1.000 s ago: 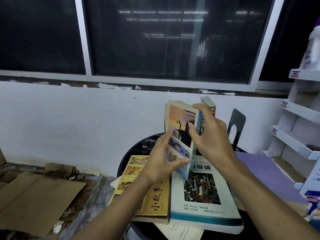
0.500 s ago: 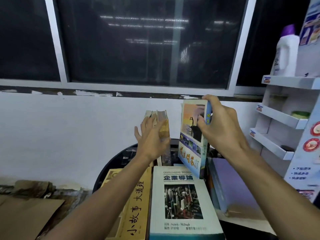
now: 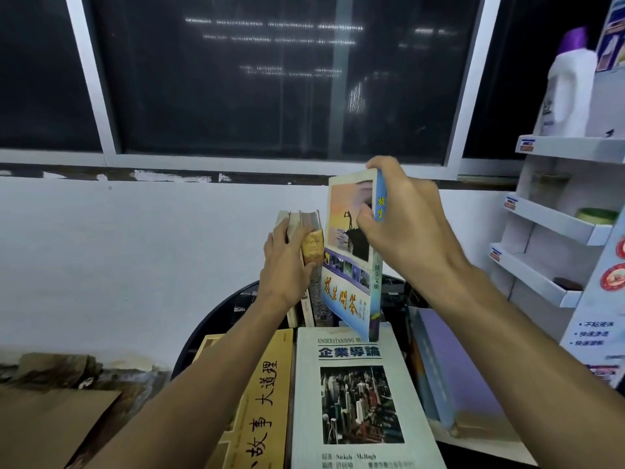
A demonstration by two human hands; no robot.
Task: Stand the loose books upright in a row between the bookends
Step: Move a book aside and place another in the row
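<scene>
- Three books lie flat on the round black table point(image 3: 216, 319): a yellow book point(image 3: 270, 384) at 9 o'clock, a white book point(image 3: 358, 401) in the middle, and a purple book point(image 3: 449, 367) at 3 o'clock. The yellow and white ones lie side by side.
- About three upright books point(image 3: 313, 245) stand packed together at 12 o'clock, beyond the white book; their edges blur, so the count is rough.
- One blue-spined book point(image 3: 348, 286) is just right of that group, tilted, with its top leaning to 1 o'clock. Its lower corner overlaps the white book's far edge; I cannot tell whether they touch.
- Left hand point(image 3: 287, 265): it clasps the upright books, fingers on their left side and thumb across a gold spine.
- Right hand point(image 3: 406, 231): it grasps the blue-spined book near its top, thumb on the front cover and fingers wrapped behind the spine.
- One white shelf rack point(image 3: 554, 225) stands at 3 o'clock, with one purple-capped bottle point(image 3: 568, 93) on its top tier.
- One sheet of cardboard point(image 3: 50, 428) lies on the floor at 8 o'clock.
</scene>
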